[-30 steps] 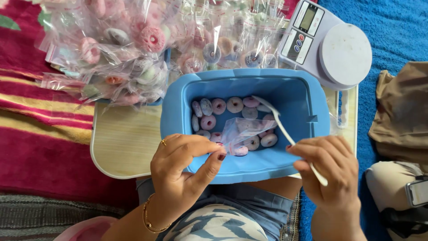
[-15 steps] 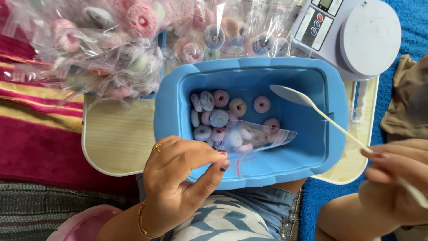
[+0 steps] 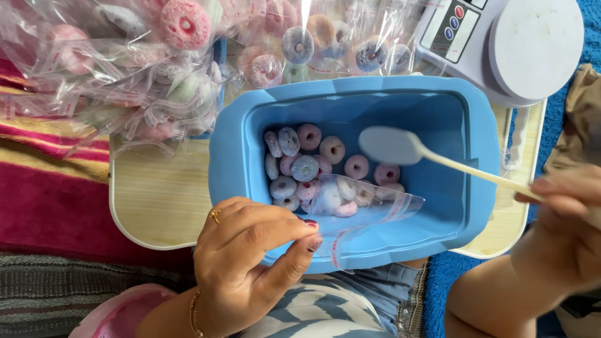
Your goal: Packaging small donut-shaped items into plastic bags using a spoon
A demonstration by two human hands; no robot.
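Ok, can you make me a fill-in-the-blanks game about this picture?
1. The left hand pinches a clear plastic ____ over the tub.
2. The right hand holds a long white ____ above the rings.
3. The candy rings lie inside a tub coloured ____.
4. Behind the tub stands a white kitchen ____ with a round plate.

Missing words: bag, spoon, blue, scale.

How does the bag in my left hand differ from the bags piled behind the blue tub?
The bag in the left hand lies open, mouth inside the blue tub, with a few rings near its opening. The piled bags sit outside the tub, heaped together, each already holding rings; whether they are sealed is unclear. Both kinds are clear plastic with a red-striped edge.
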